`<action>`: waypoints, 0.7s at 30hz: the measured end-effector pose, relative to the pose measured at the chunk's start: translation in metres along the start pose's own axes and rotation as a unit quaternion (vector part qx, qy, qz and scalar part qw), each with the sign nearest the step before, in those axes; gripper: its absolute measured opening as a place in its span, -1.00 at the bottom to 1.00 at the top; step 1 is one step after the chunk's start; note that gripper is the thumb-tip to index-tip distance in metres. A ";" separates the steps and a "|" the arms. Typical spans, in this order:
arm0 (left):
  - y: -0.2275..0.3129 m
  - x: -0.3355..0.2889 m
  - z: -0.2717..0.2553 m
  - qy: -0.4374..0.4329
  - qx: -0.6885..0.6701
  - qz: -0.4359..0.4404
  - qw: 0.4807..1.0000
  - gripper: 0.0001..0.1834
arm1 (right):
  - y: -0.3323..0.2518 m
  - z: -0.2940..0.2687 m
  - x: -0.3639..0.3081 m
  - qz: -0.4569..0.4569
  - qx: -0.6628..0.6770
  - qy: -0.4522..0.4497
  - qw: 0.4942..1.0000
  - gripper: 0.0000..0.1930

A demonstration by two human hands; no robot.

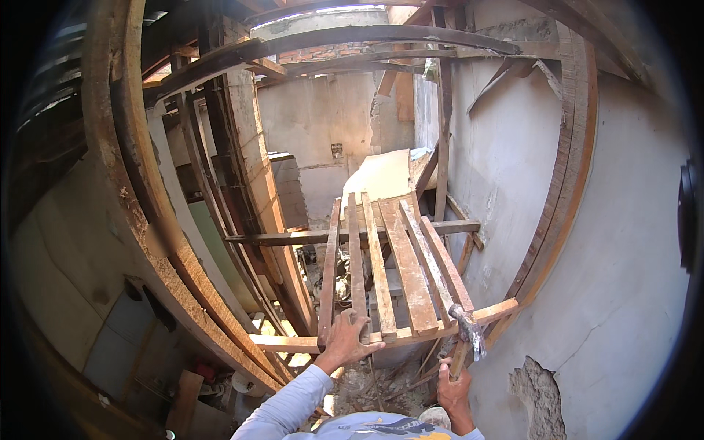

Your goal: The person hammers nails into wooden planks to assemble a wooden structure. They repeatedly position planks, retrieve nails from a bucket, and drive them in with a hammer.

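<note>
Lower centre — right hand grasps hammer, left hand curls over crossbar; likely fixing slats — any strike needs left clear.

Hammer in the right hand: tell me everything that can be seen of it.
The hammer has a shiny grey, metal-looking head and a brown, wooden-looking handle. The right hand has its grip round the lower part of the handle, hiding some of it. The handle slants up from there, with the head at its upper end, beside the near ends of the wooden slats. Whether the head touches the wood cannot be told from this view.
</note>
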State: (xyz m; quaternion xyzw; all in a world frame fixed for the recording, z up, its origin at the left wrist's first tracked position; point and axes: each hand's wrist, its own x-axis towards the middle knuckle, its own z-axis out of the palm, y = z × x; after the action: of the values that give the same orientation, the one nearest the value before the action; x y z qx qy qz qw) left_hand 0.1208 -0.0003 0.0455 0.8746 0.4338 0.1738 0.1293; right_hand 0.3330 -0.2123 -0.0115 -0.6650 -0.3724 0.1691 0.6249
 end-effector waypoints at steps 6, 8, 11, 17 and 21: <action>-0.021 -0.019 0.024 0.037 -0.061 0.003 0.997 -0.28 | -0.033 0.012 0.002 -0.029 -0.019 -0.020 0.999 -0.78; -0.024 -0.022 0.026 0.063 -0.072 0.019 0.995 -0.31 | -0.035 0.017 0.004 -0.033 -0.024 -0.038 0.998 -0.79; -0.026 -0.021 0.032 0.109 -0.072 0.039 0.991 -0.36 | -0.028 0.022 0.005 -0.027 -0.025 -0.060 0.998 -0.78; -0.024 -0.031 0.026 0.102 -0.053 0.017 0.993 -0.35 | -0.027 0.026 -0.004 -0.047 -0.025 -0.080 0.995 -0.75; -0.025 -0.033 0.030 0.111 -0.049 0.026 0.992 -0.33 | -0.030 0.027 0.008 -0.097 -0.035 -0.089 0.991 -0.73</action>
State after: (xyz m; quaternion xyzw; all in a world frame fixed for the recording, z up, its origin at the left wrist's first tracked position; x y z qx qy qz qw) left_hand 0.0966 -0.0143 0.0025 0.8533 0.4137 0.2943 0.1187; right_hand 0.3111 -0.1897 0.0148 -0.6296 -0.4945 0.1532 0.5793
